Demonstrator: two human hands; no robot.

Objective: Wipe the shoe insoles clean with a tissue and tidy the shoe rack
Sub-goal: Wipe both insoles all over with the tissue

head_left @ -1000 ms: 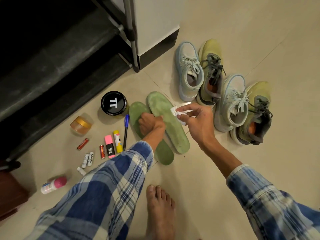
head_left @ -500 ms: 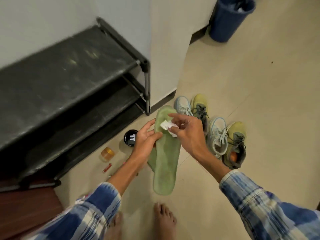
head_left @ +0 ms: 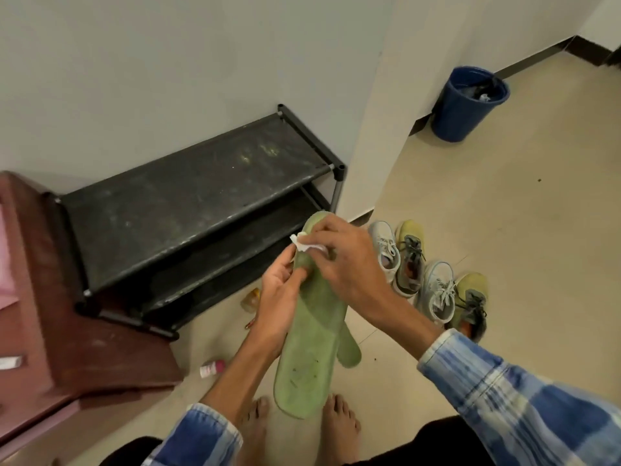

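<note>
1. The tissue (head_left: 307, 245) is mostly hidden under the fingers of the right hand (head_left: 349, 267); only a crumpled white corner shows.
2. That hand covers the toe part of the green insole (head_left: 309, 348), and the gripping left hand (head_left: 280, 297) hides part of its side.
3. A second insole (head_left: 349, 348) shows only its rounded end from behind the first; whether it is held cannot be told.
4. An amber jar (head_left: 252, 299) is half hidden behind the left hand; a red thing (head_left: 249, 324) below it is too small to tell.
5. The lower shelves of the shoe rack (head_left: 201, 190) are lost in shadow.
6. The brown cabinet (head_left: 67, 331) is cut off by the left edge.
7. The contents of the bin (head_left: 468, 102) are too dark to tell.
</note>
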